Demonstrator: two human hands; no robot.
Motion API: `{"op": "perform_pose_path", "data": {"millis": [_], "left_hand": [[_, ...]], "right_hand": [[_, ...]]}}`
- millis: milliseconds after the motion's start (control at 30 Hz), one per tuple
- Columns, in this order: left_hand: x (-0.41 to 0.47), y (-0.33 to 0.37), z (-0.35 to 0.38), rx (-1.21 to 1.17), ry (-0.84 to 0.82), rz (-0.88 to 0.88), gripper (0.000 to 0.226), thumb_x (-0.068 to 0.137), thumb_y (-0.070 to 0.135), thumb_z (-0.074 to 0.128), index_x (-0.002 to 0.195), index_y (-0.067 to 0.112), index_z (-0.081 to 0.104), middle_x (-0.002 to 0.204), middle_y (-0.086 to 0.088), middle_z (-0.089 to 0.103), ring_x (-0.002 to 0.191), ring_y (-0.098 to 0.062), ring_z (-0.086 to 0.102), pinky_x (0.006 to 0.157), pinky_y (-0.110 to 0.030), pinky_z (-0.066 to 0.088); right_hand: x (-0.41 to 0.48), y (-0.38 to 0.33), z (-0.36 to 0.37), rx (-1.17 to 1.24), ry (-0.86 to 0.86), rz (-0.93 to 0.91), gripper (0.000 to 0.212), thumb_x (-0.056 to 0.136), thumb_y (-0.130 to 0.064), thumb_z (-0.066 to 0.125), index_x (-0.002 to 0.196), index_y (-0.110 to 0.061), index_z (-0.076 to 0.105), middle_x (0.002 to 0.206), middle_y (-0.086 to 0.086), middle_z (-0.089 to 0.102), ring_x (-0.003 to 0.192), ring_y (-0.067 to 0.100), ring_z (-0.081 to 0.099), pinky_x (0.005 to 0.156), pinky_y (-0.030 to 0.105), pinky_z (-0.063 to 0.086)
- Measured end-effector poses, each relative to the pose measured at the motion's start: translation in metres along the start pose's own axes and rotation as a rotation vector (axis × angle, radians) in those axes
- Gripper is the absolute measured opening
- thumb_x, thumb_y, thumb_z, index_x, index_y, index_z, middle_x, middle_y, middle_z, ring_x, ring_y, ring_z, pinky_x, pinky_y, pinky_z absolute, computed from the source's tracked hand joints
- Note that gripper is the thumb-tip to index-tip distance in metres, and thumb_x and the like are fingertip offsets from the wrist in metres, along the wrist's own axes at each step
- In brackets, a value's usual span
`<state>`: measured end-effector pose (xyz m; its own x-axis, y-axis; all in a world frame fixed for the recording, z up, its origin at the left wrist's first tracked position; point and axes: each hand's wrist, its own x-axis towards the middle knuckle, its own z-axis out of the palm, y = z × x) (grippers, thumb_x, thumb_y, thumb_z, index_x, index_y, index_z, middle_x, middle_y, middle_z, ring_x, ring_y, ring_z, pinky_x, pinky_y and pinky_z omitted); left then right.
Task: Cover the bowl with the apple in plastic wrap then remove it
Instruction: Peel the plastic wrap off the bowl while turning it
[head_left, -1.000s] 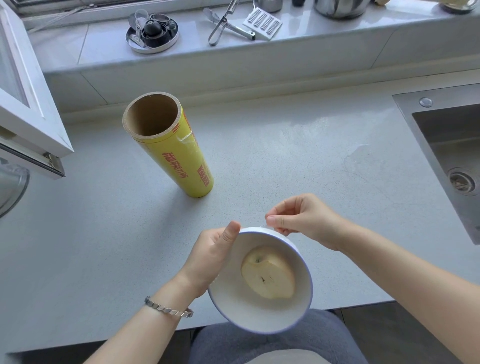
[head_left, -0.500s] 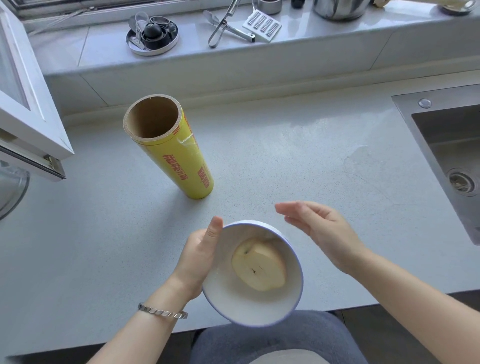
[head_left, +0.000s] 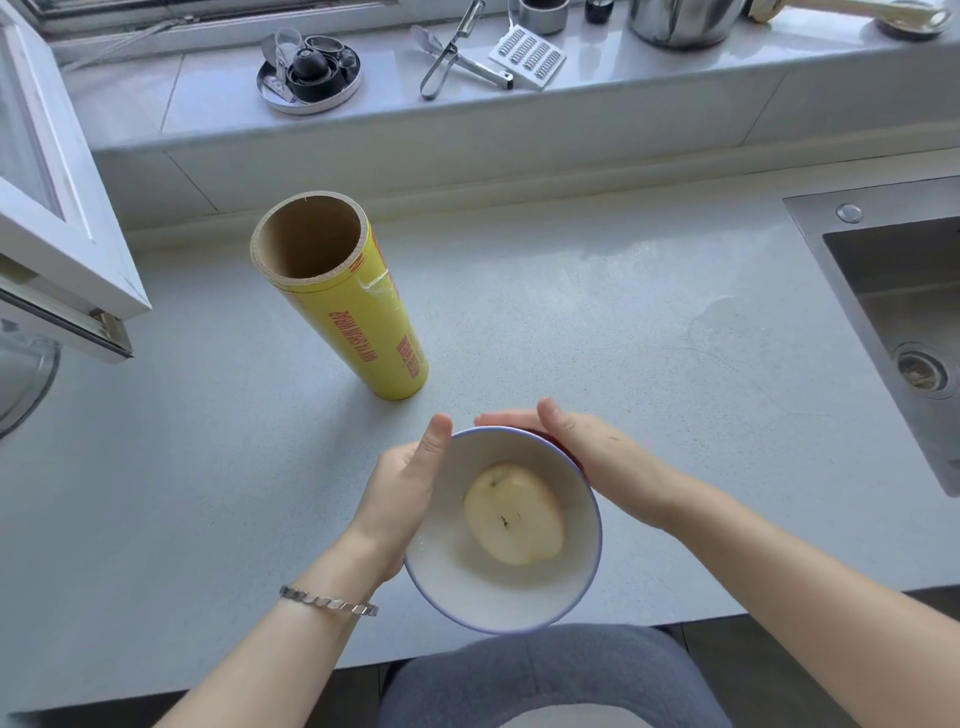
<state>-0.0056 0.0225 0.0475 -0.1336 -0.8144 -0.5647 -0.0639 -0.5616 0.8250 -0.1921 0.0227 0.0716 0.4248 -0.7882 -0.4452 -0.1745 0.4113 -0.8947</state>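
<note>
White blue-rimmed bowl (head_left: 467, 577) tilting at the grey counter's (head_left: 571, 338) near edge.
We are gripping its side with the left hand (head_left: 405, 493) to steady it, the right hand (head_left: 587, 457) pressing flat-fingered on its far wall; pale cut apple half (head_left: 514, 514) lying inside.

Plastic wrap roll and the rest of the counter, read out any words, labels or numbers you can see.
Plastic wrap roll: red capital lettering in two lines down its side, too blurred to read.
Bowl, grater: no text visible.
</note>
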Motion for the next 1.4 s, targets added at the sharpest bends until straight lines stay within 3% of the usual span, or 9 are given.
{"op": "perform_pose_path", "data": {"millis": [233, 367, 500, 633, 833, 933, 1033, 1300, 1400], "left_hand": [[0.007, -0.011, 0.0, -0.001, 0.054, -0.08, 0.071, 0.058, 0.077, 0.054, 0.081, 0.01, 0.058, 0.074, -0.01, 0.05, 0.068, -0.022, 0.047, 0.064, -0.033, 0.036], [0.022, -0.011, 0.003, -0.051, 0.104, -0.202, 0.067, 0.071, 0.076, 0.049, 0.087, 0.012, 0.061, 0.085, -0.011, 0.052, 0.078, -0.024, 0.051, 0.071, -0.038, 0.039], [0.038, -0.006, 0.013, -0.051, 0.02, -0.263, 0.055, 0.076, 0.065, 0.055, 0.088, 0.013, 0.068, 0.092, -0.013, 0.066, 0.083, -0.027, 0.062, 0.086, -0.05, 0.049], [0.055, -0.004, 0.018, -0.027, -0.045, -0.269, 0.037, 0.086, 0.052, 0.053, 0.097, 0.019, 0.066, 0.101, -0.009, 0.068, 0.089, -0.026, 0.062, 0.086, -0.042, 0.047], [0.083, -0.01, 0.019, -0.041, 0.046, -0.409, 0.042, 0.095, 0.051, 0.03, 0.112, 0.025, 0.057, 0.103, -0.005, 0.065, 0.082, -0.022, 0.063, 0.063, -0.037, 0.055], [0.099, -0.016, 0.019, -0.076, 0.123, -0.439, 0.042, 0.095, 0.051, 0.025, 0.109, 0.025, 0.056, 0.098, -0.003, 0.066, 0.081, -0.022, 0.064, 0.068, -0.038, 0.054], [0.107, -0.022, 0.016, -0.056, 0.154, -0.449, 0.044, 0.094, 0.055, 0.023, 0.112, 0.028, 0.054, 0.103, -0.001, 0.066, 0.085, -0.022, 0.065, 0.076, -0.04, 0.053], [0.118, -0.035, 0.008, 0.012, 0.147, -0.399, 0.056, 0.082, 0.064, 0.027, 0.118, 0.03, 0.053, 0.124, -0.001, 0.06, 0.109, -0.023, 0.059, 0.094, -0.049, 0.049], [0.118, -0.04, 0.008, 0.078, 0.164, -0.414, 0.074, 0.071, 0.069, 0.028, 0.131, 0.027, 0.036, 0.136, 0.002, 0.046, 0.123, -0.024, 0.047, 0.103, -0.051, 0.04]], "right_hand": [[0.01, 0.017, -0.009, 0.164, -0.081, 0.246, 0.055, 0.094, -0.048, 0.024, 0.118, -0.015, 0.061, 0.116, -0.001, 0.067, 0.104, 0.011, 0.064, 0.09, 0.021, 0.049], [0.005, 0.031, -0.02, 0.342, -0.016, 0.296, 0.061, 0.079, -0.051, 0.043, 0.126, -0.014, 0.055, 0.13, 0.009, 0.059, 0.121, 0.023, 0.055, 0.105, 0.037, 0.041], [0.008, 0.034, -0.032, 0.401, 0.055, 0.34, 0.052, 0.086, -0.049, 0.042, 0.124, -0.017, 0.057, 0.126, 0.009, 0.062, 0.107, 0.023, 0.061, 0.083, 0.028, 0.052], [0.022, 0.043, -0.042, 0.411, 0.249, 0.34, 0.041, 0.091, -0.043, 0.042, 0.107, -0.013, 0.064, 0.102, 0.008, 0.068, 0.082, 0.019, 0.064, 0.063, 0.022, 0.053], [0.054, 0.064, -0.046, 0.426, 0.452, 0.342, 0.052, 0.091, -0.046, 0.044, 0.117, -0.005, 0.06, 0.12, 0.02, 0.063, 0.094, 0.025, 0.059, 0.089, 0.038, 0.05], [0.068, 0.072, -0.044, 0.352, 0.473, 0.343, 0.061, 0.092, -0.045, 0.041, 0.112, 0.012, 0.053, 0.096, 0.021, 0.063, 0.077, 0.022, 0.057, 0.07, 0.029, 0.05], [0.077, 0.078, -0.044, 0.291, 0.478, 0.361, 0.042, 0.096, -0.039, 0.037, 0.093, -0.004, 0.059, 0.082, 0.011, 0.056, 0.065, 0.016, 0.056, 0.057, 0.019, 0.052], [0.084, 0.089, -0.039, 0.243, 0.481, 0.375, 0.052, 0.098, -0.031, 0.034, 0.094, 0.016, 0.056, 0.079, 0.011, 0.053, 0.071, 0.022, 0.052, 0.069, 0.026, 0.049], [0.085, 0.089, -0.039, 0.214, 0.501, 0.38, 0.055, 0.098, -0.031, 0.035, 0.103, 0.022, 0.049, 0.082, 0.012, 0.051, 0.071, 0.022, 0.049, 0.068, 0.027, 0.048]]}}
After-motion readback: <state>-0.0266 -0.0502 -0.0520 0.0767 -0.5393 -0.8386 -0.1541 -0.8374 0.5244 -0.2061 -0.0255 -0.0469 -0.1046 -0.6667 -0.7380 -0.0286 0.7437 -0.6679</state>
